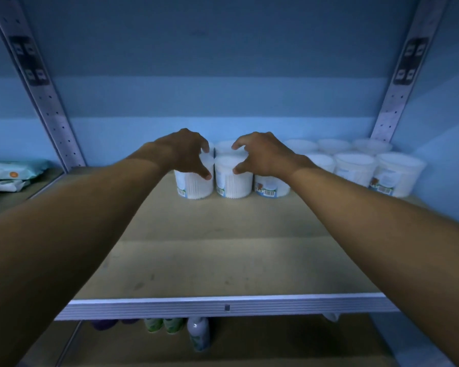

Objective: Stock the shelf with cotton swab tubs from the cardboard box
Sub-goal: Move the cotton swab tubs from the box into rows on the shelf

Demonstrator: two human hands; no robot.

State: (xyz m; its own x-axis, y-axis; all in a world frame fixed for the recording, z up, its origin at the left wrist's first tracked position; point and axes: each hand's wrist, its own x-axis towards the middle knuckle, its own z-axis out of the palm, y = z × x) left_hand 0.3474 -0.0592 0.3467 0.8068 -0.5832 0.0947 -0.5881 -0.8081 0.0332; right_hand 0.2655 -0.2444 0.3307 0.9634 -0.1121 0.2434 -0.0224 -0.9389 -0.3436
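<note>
Both arms reach deep into the shelf (223, 260), where the cotton swab tubs (354, 165) stand in two rows against the blue back wall, running from the middle to the right upright. The left hand (182, 151) curls its fingers over the lid of the leftmost front tub (194, 185), thumb against its side, so it appears to grip that tub from above. The right hand (260, 152) arches over the second front tub (232, 181), thumb tip on its rim and fingers bent above the lid; whether it truly clasps the tub or only touches it cannot be told. The cardboard box is out of view. These tubs look like thin clear plastic packed with swabs, so they should be light and fairly stiff, though smooth walls may slip and a hard squeeze could flex the sides or pop a lid. The safest hold is probably low around the wall rather than by the lid alone.
</note>
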